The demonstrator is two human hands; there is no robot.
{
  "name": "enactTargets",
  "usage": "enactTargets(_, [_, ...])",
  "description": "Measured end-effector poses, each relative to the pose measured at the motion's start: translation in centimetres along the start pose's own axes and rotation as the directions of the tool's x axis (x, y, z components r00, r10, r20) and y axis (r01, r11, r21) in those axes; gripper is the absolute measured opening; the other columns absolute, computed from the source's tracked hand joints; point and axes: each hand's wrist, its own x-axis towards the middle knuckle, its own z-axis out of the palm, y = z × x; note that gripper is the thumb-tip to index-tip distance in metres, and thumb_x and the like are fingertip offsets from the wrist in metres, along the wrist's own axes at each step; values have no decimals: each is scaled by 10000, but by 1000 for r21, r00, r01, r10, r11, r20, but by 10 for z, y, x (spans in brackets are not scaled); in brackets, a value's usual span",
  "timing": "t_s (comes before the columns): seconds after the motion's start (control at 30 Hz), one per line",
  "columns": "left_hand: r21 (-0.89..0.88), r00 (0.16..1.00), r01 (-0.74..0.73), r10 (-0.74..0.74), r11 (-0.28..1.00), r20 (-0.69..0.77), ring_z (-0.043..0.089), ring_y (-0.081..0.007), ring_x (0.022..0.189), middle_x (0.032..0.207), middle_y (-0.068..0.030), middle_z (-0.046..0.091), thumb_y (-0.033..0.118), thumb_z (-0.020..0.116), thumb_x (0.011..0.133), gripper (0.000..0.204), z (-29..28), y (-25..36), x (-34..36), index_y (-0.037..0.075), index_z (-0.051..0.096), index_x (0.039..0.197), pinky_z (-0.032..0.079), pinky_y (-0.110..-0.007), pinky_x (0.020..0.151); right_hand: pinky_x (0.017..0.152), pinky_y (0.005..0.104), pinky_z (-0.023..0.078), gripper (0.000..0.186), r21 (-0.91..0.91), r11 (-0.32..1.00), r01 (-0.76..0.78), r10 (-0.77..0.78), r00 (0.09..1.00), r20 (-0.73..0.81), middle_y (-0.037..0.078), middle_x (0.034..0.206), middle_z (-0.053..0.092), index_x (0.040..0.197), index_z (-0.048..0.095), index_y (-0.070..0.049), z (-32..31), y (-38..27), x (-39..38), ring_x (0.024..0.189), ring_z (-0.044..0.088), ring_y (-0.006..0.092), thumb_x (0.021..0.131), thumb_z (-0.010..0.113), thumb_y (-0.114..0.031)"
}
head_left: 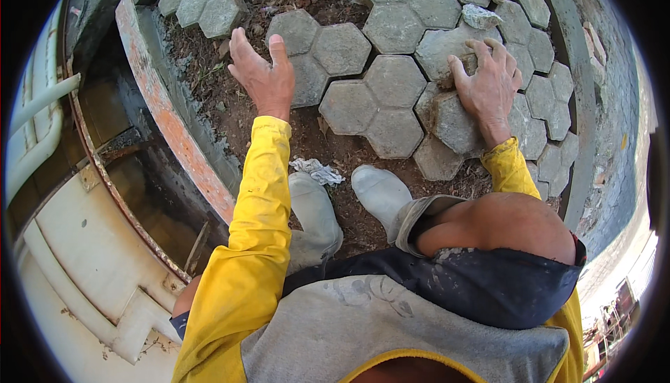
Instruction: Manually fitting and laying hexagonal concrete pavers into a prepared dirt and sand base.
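Observation:
My left hand [264,76] is raised, with its fingers apart and nothing in it. It is just left of a grey concrete paver [342,49] shaped like three joined hexagons. My right hand [486,86] is bent over a loose, soil-stained paver [453,121], its fingers curled at the far edge. That paver lies on top of other pavers, and my palm hides part of it. Between my hands another three-hexagon paver [373,106] lies flat on the soil.
Laid pavers [548,104] reach the right concrete curb [583,83]. A broken stone chunk [481,17] sits on them. At left, a paint-worn board [164,97] borders a dark ditch [143,188]. Crumpled white scrap [317,171] lies beside my grey boots [380,191].

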Motion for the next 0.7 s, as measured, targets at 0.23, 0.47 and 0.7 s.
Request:
enactTargets(0.23, [283,927,-352,289,892,240,129,-335,1517,1641,-167,131,551,312,1014,772,57,3,-16,50,130,1573,50,-609,1181,1083,556,272,474,18,999,-32,32,999,12,97,1341,535,1220,656,-165,-3,-6,0,1288,449,312,828,686,-430])
enactTargets(0.47, [341,916,-365,269,866,297,96,-361,1519,1642,-176,121,565,345,1000,814,52,12,-13,34,115,1573,44,-609,1184,1085,504,293,455,25,999,-42,42,999,-5,89,1333,542,1200,663,-173,-12,-13,7,1281,458,308,826,694,-430])
enactTargets(0.7, [31,936,-326,318,945,150,143,-366,1511,1637,-181,151,523,436,976,823,19,52,-27,22,159,1566,81,-600,1186,1085,542,265,480,59,997,-49,48,999,13,119,1333,527,1207,651,-131,-14,-2,-1,1291,438,312,818,695,-409])
